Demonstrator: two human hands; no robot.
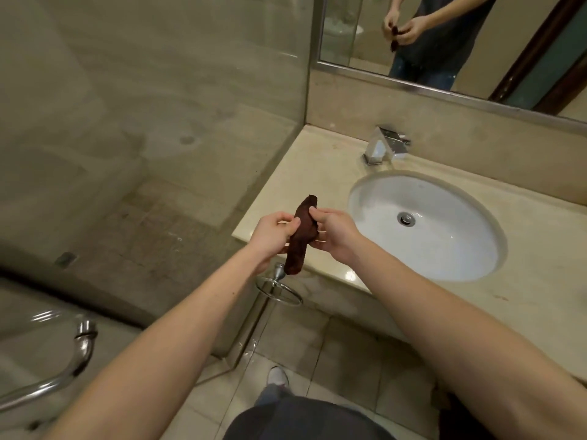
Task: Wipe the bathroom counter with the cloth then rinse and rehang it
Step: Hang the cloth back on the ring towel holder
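A small dark brown cloth [300, 238] hangs bunched between both hands, over the left front corner of the beige stone counter [320, 173]. My left hand [271, 235] pinches its left side and my right hand [333, 233] grips its right side near the top. The cloth's lower end dangles just above a chrome towel ring [279, 290] fixed to the counter's front face. The ring holds nothing. A white oval sink [444, 242] is set into the counter to the right of my hands.
A chrome faucet [386, 144] stands behind the sink, below a mirror [444, 42]. A glass shower panel [158, 122] borders the counter's left edge. A chrome door handle [76, 360] sticks out at lower left. Tiled floor and my shoe [278, 376] are below.
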